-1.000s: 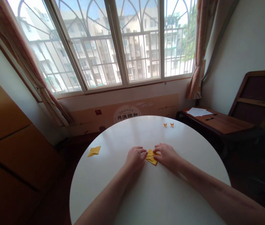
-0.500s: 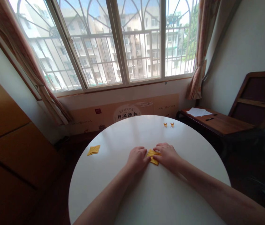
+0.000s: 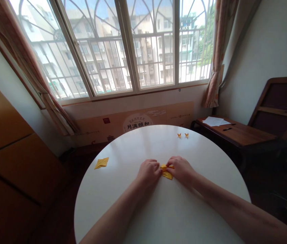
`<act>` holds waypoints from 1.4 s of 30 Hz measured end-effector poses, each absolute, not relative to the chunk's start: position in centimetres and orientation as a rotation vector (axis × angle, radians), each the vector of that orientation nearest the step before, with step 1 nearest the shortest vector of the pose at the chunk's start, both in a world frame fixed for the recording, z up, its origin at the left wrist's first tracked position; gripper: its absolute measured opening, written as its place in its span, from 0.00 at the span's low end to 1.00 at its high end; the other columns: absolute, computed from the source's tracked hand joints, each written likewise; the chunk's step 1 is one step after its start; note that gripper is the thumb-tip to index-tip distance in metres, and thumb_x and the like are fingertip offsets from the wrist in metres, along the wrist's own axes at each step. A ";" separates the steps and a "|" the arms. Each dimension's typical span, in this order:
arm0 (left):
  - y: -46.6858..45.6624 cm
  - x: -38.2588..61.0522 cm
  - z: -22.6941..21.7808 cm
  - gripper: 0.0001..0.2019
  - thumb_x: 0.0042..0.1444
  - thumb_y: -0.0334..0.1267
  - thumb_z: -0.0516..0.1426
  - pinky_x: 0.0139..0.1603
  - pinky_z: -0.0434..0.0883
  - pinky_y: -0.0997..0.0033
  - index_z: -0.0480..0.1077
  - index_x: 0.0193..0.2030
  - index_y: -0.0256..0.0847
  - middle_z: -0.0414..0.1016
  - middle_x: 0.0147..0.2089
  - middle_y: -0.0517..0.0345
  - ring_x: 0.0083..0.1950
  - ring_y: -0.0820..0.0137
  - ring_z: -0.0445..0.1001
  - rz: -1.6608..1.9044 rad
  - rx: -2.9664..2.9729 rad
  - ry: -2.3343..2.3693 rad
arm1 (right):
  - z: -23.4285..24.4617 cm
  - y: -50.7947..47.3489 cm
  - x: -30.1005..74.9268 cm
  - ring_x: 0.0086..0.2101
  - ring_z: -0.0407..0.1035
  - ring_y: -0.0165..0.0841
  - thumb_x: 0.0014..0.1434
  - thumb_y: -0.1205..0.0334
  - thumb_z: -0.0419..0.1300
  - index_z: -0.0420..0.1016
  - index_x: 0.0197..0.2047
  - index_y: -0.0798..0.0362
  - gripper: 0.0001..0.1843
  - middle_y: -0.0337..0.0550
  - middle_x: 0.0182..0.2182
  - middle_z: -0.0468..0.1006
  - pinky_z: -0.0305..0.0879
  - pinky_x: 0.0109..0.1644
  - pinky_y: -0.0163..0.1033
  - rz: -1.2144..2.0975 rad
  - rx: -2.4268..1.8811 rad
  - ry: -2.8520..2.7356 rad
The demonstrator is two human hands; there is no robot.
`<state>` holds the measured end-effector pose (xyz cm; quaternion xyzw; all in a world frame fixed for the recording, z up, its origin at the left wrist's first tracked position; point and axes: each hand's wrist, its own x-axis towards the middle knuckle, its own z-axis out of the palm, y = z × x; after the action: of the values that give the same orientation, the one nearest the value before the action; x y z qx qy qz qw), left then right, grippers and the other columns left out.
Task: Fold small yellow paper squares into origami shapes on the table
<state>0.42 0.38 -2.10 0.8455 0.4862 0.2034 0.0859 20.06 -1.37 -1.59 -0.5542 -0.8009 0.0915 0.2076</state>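
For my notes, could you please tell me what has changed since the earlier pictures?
The left hand has edged right, towards the right hand; the yellow paper between them shows less of its far side. Both hands stay at it. The other yellow paper and two orange pieces stayed put.

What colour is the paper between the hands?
Yellow; the folded paper shows best in the head view.
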 end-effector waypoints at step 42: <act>0.7 1.2 -1.3 0.13 0.46 0.41 0.65 0.22 0.74 0.74 0.72 0.34 0.35 0.78 0.30 0.54 0.28 0.69 0.77 1.137 1.359 1.110 | -2.1 0.2 21.2 0.28 0.74 0.31 0.52 0.61 0.62 0.73 0.37 0.55 0.10 0.44 0.32 0.81 0.61 0.24 0.30 1.323 -1.106 -1.540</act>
<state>1.25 0.65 -1.31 0.5623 0.4594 0.4705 0.5014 21.17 0.23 -2.12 -0.4379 -0.6097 0.5238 0.4027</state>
